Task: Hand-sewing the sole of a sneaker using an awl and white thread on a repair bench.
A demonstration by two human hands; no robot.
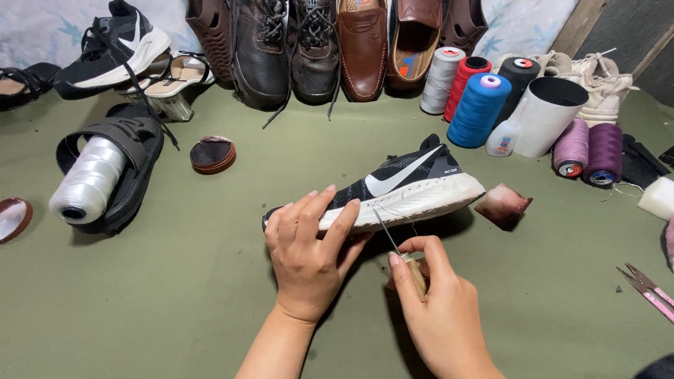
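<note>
1. Sneaker (400,186), black knit with a white swoosh-shaped mark and a white sole, lies on its side at the middle of the green worktop (140,295), toe to the left.
2. Left hand (309,245) is spread over the toe end, fingers curled onto the sole edge, pinning the shoe down.
3. Right hand (435,302) is closed around the pale wooden handle of an awl (397,245), whose thin metal shaft slants up to the white sole near its middle; a fine thread loops there.
4. Just right of the heel lies a small dark reddish block (503,205).
5. Behind the heel stand thread cones: white (441,78), red (465,84), blue (479,109) and black (518,74), with a white tube (547,112) leaning beside them and a small white bottle (503,139) bearing a blue-and-red label at its foot.
6. Two purple spools (588,149) lie further right.
7. Pink-handled scissors (647,288) sit at the right edge.
8. At the left, a spool of clear white cord (88,182) rests inside a black sandal (133,151), and a round brown tin (213,154) lies nearby.
9. Along the back stands a row of brown and black leather shoes (316,45).
</note>
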